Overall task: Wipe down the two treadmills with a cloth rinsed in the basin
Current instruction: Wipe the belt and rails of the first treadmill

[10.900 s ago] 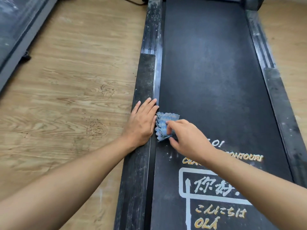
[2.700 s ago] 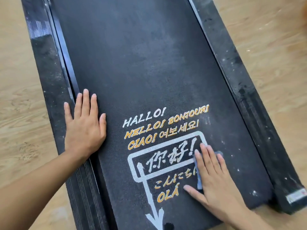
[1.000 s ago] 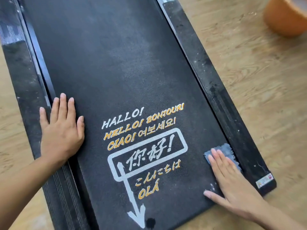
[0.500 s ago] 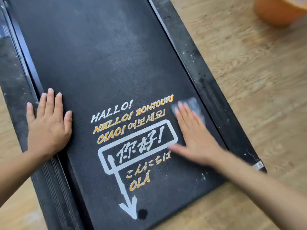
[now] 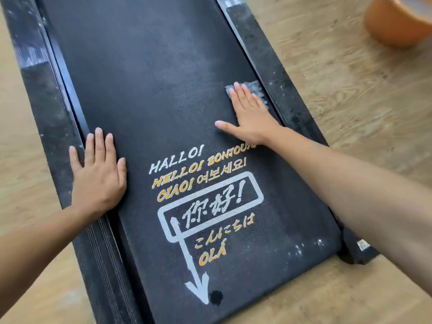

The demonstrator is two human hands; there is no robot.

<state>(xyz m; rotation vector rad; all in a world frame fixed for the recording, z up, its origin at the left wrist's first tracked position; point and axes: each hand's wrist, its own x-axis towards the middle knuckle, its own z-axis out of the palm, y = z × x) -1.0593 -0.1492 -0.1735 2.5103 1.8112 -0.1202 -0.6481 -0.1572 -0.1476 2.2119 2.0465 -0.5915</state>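
Observation:
A black treadmill [image 5: 149, 73] fills the head view, its belt printed with white and orange greetings. My right hand [image 5: 249, 114] lies flat on a blue-grey cloth [image 5: 256, 87], pressing it onto the belt beside the right side rail [image 5: 275, 73]. Only the cloth's far and right edges show past my fingers. My left hand [image 5: 98, 176] rests flat, fingers spread, on the belt's left edge and the left side rail [image 5: 44, 94], holding nothing. White specks dot the belt near its lower right end.
An orange basin [image 5: 397, 22] stands on the wood-grain floor [image 5: 350, 90] at the upper right, partly cut off by the frame. The treadmill's near end, with a small label on its right corner, sits at the lower right.
My right hand has slid the cloth up the belt and to the right, from beside the printed words to the right rail. My left hand stays planted on the left edge.

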